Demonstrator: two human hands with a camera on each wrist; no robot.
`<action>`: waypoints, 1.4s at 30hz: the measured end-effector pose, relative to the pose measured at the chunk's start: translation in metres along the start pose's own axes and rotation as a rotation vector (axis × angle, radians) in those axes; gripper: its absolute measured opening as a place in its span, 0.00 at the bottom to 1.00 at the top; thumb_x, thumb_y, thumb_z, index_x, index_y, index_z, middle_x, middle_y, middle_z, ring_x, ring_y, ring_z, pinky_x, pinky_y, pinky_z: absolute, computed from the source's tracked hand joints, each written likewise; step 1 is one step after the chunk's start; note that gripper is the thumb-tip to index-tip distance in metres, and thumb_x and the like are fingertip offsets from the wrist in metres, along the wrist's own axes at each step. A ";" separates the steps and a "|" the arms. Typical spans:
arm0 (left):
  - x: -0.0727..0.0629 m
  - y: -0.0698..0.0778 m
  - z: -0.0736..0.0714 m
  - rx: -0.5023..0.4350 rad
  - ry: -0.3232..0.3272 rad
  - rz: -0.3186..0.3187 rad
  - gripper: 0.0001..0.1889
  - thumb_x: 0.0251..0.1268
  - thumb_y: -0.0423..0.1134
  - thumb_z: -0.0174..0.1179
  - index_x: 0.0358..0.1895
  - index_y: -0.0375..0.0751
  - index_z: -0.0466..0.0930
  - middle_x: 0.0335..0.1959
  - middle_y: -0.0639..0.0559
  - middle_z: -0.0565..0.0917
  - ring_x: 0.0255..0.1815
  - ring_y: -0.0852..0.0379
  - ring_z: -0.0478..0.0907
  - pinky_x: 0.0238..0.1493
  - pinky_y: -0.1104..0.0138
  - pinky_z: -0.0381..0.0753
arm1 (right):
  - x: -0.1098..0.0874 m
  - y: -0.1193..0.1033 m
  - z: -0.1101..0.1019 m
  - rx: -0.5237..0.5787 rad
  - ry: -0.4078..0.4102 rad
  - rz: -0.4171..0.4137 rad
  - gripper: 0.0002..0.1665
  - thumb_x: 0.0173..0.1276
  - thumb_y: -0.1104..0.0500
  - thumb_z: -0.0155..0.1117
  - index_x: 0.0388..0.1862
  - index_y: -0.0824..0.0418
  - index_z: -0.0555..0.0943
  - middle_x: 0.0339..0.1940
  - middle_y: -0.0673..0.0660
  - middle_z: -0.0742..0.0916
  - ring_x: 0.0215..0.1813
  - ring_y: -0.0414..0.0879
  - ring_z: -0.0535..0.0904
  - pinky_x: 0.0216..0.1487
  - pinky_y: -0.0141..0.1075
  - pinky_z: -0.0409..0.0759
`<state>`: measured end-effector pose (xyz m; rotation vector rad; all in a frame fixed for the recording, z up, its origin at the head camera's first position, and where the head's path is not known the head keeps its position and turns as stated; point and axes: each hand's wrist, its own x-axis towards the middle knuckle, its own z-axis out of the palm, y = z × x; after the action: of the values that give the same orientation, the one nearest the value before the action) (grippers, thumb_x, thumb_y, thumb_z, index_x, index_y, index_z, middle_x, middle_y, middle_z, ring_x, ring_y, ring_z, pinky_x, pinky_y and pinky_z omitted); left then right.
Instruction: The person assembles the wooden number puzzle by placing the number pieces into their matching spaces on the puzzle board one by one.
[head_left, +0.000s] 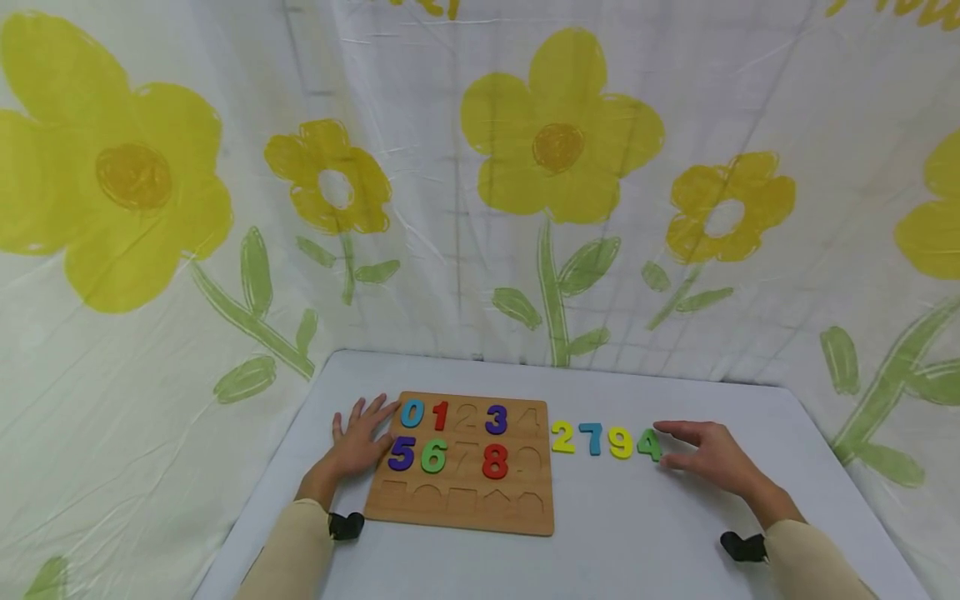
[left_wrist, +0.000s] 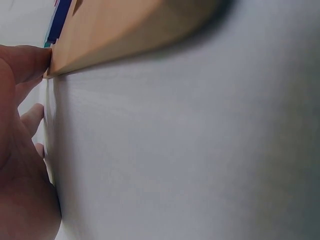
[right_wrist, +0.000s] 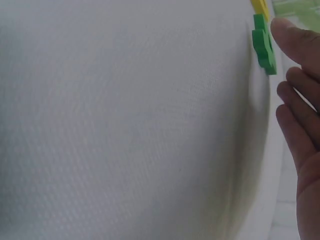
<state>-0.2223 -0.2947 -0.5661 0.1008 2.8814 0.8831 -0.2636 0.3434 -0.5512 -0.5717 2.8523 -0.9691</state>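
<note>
A wooden number board [head_left: 480,521] lies on the table, with the digits 0, 1, 3, 5, 6 and 8 seated in its slots. At its left edge my left hand [head_left: 358,446] rests with fingers spread; in the left wrist view the thumb [left_wrist: 30,60] touches the board's side. To the right of the board stand a yellow 2 [head_left: 562,437], a blue 7 [head_left: 592,439], a yellow 9 [head_left: 620,444] and a green 4 [head_left: 648,446] in a row. Around the green 4's right side my right hand [head_left: 712,457] holds thumb and forefinger apart, not gripping it.
The board shows bare recesses for 2, 4, 7 and 9, plus a bottom row of shape recesses [head_left: 461,500]. A white cloth covers the table [head_left: 637,533]. Behind it hangs a curtain [head_left: 420,275] printed with yellow flowers.
</note>
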 end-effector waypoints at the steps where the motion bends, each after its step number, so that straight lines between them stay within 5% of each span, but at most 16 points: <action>1: 0.000 0.000 0.000 0.000 0.000 0.000 0.33 0.82 0.39 0.57 0.87 0.45 0.64 0.91 0.34 0.53 0.90 0.23 0.35 0.80 0.23 0.20 | 0.001 0.001 0.001 -0.003 -0.006 0.004 0.37 0.61 0.50 0.87 0.68 0.59 0.88 0.67 0.57 0.91 0.70 0.58 0.87 0.67 0.38 0.86; 4: 0.000 0.001 0.000 -0.002 0.000 -0.002 0.33 0.82 0.39 0.57 0.87 0.45 0.64 0.91 0.34 0.53 0.90 0.23 0.35 0.80 0.23 0.20 | 0.004 0.002 0.003 -0.024 -0.013 0.015 0.37 0.61 0.51 0.87 0.68 0.58 0.88 0.67 0.56 0.91 0.71 0.55 0.86 0.66 0.32 0.85; 12: 0.001 0.001 0.000 0.001 0.000 -0.004 0.33 0.82 0.39 0.57 0.86 0.46 0.65 0.91 0.33 0.54 0.90 0.23 0.35 0.80 0.23 0.20 | 0.005 -0.003 0.010 -0.019 -0.005 -0.006 0.36 0.61 0.54 0.87 0.68 0.60 0.88 0.67 0.59 0.91 0.72 0.63 0.84 0.69 0.55 0.84; 32: 0.001 -0.002 0.002 -0.007 0.003 0.000 0.34 0.81 0.39 0.57 0.87 0.46 0.64 0.91 0.34 0.53 0.91 0.23 0.34 0.79 0.24 0.18 | -0.004 -0.017 0.002 -0.046 0.097 -0.016 0.33 0.63 0.55 0.86 0.67 0.59 0.88 0.64 0.57 0.92 0.67 0.63 0.88 0.65 0.57 0.86; 42: 0.000 -0.001 0.002 -0.014 0.007 -0.006 0.34 0.81 0.38 0.57 0.86 0.46 0.65 0.91 0.34 0.53 0.91 0.23 0.34 0.79 0.24 0.18 | 0.007 -0.056 -0.008 -0.093 0.107 -0.111 0.32 0.65 0.53 0.85 0.68 0.54 0.88 0.64 0.53 0.92 0.67 0.59 0.89 0.64 0.58 0.87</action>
<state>-0.2223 -0.2940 -0.5684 0.0875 2.8797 0.9048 -0.2539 0.3046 -0.5106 -0.7144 3.0015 -0.9130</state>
